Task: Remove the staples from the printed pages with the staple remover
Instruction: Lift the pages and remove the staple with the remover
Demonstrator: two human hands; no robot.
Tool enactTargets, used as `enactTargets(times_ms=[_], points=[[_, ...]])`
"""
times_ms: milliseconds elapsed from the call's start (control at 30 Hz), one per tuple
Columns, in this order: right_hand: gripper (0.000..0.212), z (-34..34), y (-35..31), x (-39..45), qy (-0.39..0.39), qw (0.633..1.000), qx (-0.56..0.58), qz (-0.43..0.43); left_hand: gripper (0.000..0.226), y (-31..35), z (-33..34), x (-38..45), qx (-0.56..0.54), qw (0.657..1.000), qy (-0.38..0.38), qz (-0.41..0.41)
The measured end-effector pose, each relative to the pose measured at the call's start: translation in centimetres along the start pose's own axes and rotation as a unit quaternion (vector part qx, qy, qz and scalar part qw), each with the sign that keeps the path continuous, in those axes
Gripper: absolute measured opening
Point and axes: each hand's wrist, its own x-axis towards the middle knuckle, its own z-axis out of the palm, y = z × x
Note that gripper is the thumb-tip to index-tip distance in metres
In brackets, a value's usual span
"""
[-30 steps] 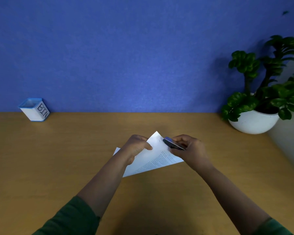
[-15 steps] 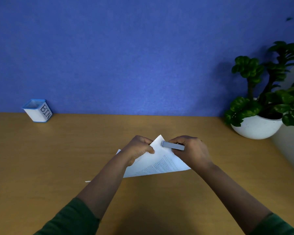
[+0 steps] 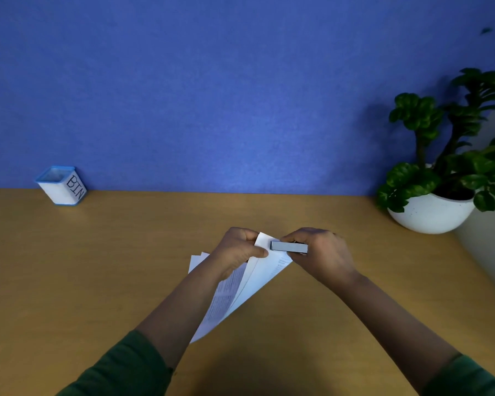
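You see white printed pages [image 3: 257,281] with grey text lines, grey-blue staple remover [image 3: 288,246], tan wooden table [image 3: 97,267], blue wall [image 3: 212,95], white blue-rimmed bin [image 3: 61,186] lettered black, green plant [image 3: 452,155] in white speckled pot [image 3: 432,214], green sleeves [image 3: 120,370].

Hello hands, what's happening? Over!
Left hand pinches pages at the corner. Right hand holds staple remover on that corner. Nothing in the way.

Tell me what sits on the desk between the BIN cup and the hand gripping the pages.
Nothing: in the head view, only bare wooden desk stretches from the BIN cup to the left hand gripping the printed pages.
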Motion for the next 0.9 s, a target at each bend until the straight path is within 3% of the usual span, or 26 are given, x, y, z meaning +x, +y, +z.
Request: enactTargets(times_ms=[367, 500, 600, 767, 900], points=[[0.02, -0.5, -0.1, 0.4, -0.018, 0.993, -0.087, -0.081, 0.026, 0.5, 0.1, 0.3, 0.099, 0.994, -0.002, 0.041], [0.02, -0.4, 0.5, 0.6, -0.044, 0.996, 0.078, -0.009, 0.029, 0.8, -0.6, 0.2, 0.096, 0.994, -0.023, 0.035], [0.025, -0.6, 0.9, 0.8, -0.094, 0.971, 0.215, 0.041, 0.03, 1.0, -1.0, -0.1, 0.078, 0.996, -0.042, 0.023], [0.027, -0.4, 1.4, 0.9, -0.119, 0.944, 0.303, 0.057, 0.03, 1.3, -1.2, -0.2, 0.07, 0.996, -0.056, -0.003], [0.028, -0.3, 1.5, 1.0, -0.118, 0.956, 0.265, 0.052, 0.029, 1.1, -1.1, -0.2, 0.064, 0.996, -0.057, -0.015]])
